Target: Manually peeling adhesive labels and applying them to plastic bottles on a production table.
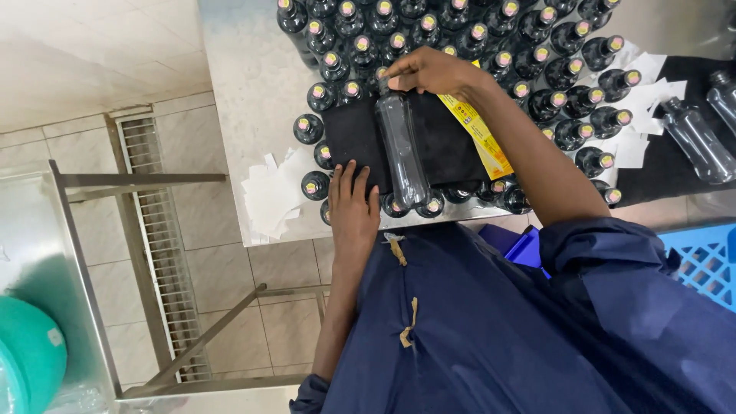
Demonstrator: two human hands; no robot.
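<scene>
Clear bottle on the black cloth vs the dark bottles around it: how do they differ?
The clear bottle lies on its side on the black cloth; the dark bottles stand upright. The clear bottle is see-through and looks empty; the dark bottles look black, with pale round caps on top. The right hand grips the clear bottle's neck end; no hand holds the dark ones. The left hand rests on the cloth. Both kinds share the white table.

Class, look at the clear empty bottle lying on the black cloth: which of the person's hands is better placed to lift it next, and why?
Probably the right hand: its fingers already grip the clear bottle at its neck. The left hand lies flat on the black cloth, beside the bottle's base, holding nothing.
</scene>
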